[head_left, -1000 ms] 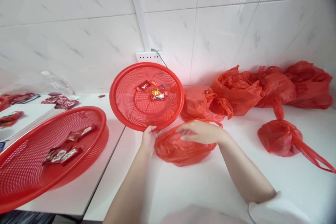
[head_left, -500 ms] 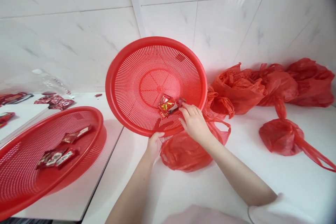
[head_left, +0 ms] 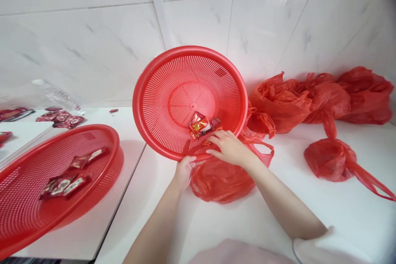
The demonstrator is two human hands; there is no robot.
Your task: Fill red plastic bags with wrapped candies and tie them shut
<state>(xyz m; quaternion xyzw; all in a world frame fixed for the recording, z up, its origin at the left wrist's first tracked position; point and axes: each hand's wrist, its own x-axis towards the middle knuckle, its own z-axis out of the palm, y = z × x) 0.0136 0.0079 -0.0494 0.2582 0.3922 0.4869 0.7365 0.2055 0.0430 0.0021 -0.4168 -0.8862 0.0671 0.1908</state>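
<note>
A round red plastic colander [head_left: 154, 82] is tilted toward me above the white counter. My left hand [head_left: 185, 170] grips its lower rim, thumb on the inside edge. Low inside the colander sits a small cluster of shiny red and gold snack packets [head_left: 199, 126]. My right hand [head_left: 227, 147] reaches over the lower right rim, just below those packets. Its fingers are bent and slightly apart, and I see nothing held between them. Beneath the colander, a red plastic bag [head_left: 224, 183] lies on the counter with its handle loop to the right.
At left stands a second red colander [head_left: 108, 132] holding several red packets [head_left: 64, 185]. More packets [head_left: 69, 120] and a clear plastic bottle [head_left: 57, 93] lie behind it. Full red bags [head_left: 281, 103] line the tiled wall at right; a knotted bag [head_left: 329, 160] sits nearer.
My right hand has drawn back from the packets toward the lower rim, its fingers loosening. The colander has shifted slightly right in view, with my left hand still on its rim.
</note>
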